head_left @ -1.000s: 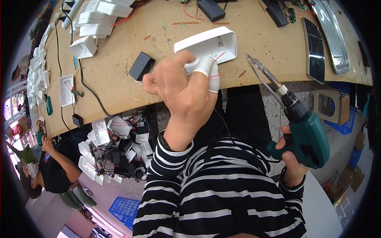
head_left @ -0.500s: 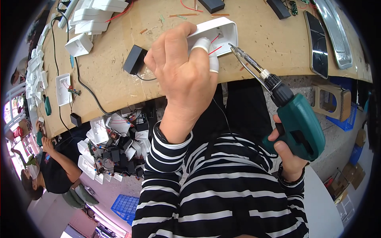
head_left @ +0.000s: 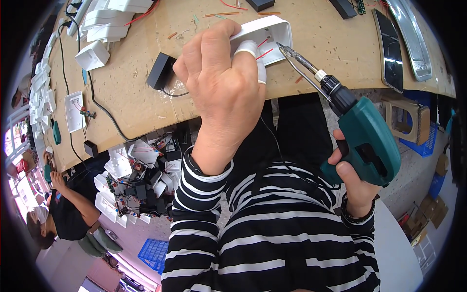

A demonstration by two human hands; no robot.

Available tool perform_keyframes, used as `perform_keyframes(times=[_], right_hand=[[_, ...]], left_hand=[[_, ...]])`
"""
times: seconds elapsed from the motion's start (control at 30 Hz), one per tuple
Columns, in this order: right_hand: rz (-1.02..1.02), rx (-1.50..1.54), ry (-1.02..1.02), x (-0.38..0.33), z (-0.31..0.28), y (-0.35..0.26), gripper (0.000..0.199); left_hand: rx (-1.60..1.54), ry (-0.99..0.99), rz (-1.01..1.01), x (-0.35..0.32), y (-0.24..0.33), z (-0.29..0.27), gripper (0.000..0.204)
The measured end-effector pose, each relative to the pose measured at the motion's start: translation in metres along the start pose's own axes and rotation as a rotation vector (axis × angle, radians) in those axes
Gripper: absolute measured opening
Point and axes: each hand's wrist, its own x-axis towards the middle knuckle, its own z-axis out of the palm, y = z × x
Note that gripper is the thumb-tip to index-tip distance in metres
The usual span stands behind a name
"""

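Observation:
My left hand point(head_left: 221, 85) is closed on a white plastic housing point(head_left: 281, 30), tilted at the table's near side with its open face showing. White covers point(head_left: 246, 47) wrap two of its fingertips, which reach inside the housing. Two red wires point(head_left: 264, 54) stick up near those fingertips; where they start is hidden. In my right hand point(head_left: 354, 184) is a green soldering gun point(head_left: 374, 141), its handle gripped and a finger by the black trigger. The gun's metal tip point(head_left: 287, 50) points at the housing's right opening edge; I cannot tell whether it touches anything.
A black box-shaped adapter point(head_left: 161, 71) with a cord lies left of my left hand. White housings point(head_left: 104, 25) are stacked at the back left. A phone point(head_left: 389, 51) and a metal tray point(head_left: 413, 44) lie at the right. At far left another person point(head_left: 73, 209) works; below the table edge sits a parts pile point(head_left: 138, 180).
The soldering gun's tip has moved slightly farther away from me, up along the housing's opening. My left hand keeps its hold, and the housing has shifted only a little.

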Motion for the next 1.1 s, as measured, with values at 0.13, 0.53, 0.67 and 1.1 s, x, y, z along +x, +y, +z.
perform_keyframes(times=[0.13, 0.53, 0.67, 1.1], right_hand=[[-0.012, 0.008, 0.02, 0.003, 0.003, 0.001, 0.058], [0.002, -0.012, 0.009, 0.011, 0.008, 0.0, 0.049], [-0.02, -0.05, 0.022, 0.014, 0.008, 0.001, 0.058], [-0.012, -0.135, 0.048, 0.012, 0.008, -0.001, 0.05]], left_hand=[[-0.059, 0.073, 0.001, -0.001, 0.001, 0.006, 0.009], [-0.055, 0.057, -0.001, 0.0, 0.001, 0.004, 0.01], [0.013, -0.022, -0.004, 0.0, 0.0, 0.0, 0.012], [0.005, -0.024, -0.006, 0.001, 0.0, -0.001, 0.011]])
